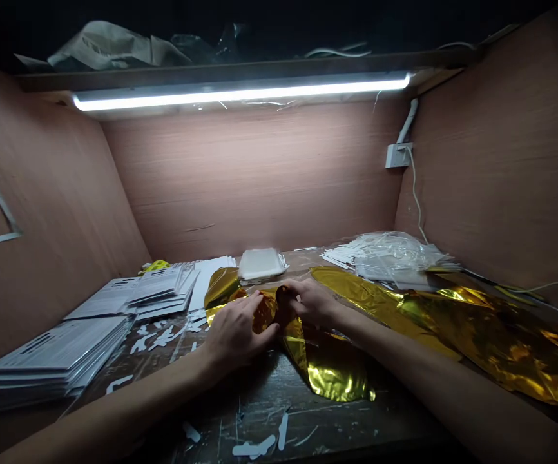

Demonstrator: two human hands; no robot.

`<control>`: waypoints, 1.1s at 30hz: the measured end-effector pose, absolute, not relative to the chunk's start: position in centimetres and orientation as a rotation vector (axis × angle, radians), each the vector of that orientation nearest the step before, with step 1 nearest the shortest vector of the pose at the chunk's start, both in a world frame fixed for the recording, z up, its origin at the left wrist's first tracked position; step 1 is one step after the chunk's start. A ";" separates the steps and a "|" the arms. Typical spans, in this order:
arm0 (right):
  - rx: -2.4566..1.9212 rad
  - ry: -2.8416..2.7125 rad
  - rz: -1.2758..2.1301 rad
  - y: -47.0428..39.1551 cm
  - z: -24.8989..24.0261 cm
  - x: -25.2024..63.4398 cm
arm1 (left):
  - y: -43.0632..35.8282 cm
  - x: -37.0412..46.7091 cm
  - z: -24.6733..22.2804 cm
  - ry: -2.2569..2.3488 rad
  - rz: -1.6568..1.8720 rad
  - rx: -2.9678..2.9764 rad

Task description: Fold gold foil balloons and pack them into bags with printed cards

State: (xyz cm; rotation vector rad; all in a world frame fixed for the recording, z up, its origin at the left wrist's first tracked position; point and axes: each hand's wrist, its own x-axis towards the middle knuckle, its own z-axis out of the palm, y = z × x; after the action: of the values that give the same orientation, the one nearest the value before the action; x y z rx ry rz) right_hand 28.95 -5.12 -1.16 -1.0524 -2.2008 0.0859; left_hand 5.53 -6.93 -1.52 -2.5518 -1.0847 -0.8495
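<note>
A flat, crinkled gold foil balloon (334, 370) lies on the dark tabletop between my hands. My right hand (308, 301) is closed, pinching a gathered part of the foil between thumb and fingers. Just to its left, my left hand (238, 328) rests over another part of the foil, with its thumb stretched apart from the fingers. Some of the foil under both hands is hidden. More gold foil (501, 338) spreads across the right side of the table behind my right forearm.
Stacks of printed white packets (51, 348) stand at the left. White cut-out pieces (254, 446) are scattered on the worn tabletop. A white tray-like pack (261, 264) sits at the back, beside a clear bag with white sticks (380, 254). A cable (417, 200) hangs at the right.
</note>
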 end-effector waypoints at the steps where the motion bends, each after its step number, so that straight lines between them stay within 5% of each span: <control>1: -1.064 -2.181 0.017 -5.4 -1.1 28.6 | -6.8 5.7 -1.2 -1.094 -0.867 -2.536; 14: -0.972 -2.167 -0.533 -7.7 1.7 28.9 | -7.9 4.0 3.0 -0.539 -1.207 -2.333; 21: -1.116 -2.105 -0.114 -5.1 -0.5 29.2 | -9.8 -0.5 2.2 -0.074 -0.773 -2.461; 26: -1.105 -2.102 -0.455 -4.2 1.5 33.9 | -12.1 -2.6 1.2 0.033 -0.663 -2.489; 33: -1.765 -2.066 -0.818 -3.7 2.7 38.6 | -12.7 -3.7 0.5 0.053 -0.488 -2.662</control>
State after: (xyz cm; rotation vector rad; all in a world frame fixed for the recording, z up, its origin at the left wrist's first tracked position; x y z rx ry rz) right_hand 38.58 -3.68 2.74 -1.7646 -2.0659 -0.8181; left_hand -3.75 -12.66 0.45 -2.6619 0.0534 -0.4880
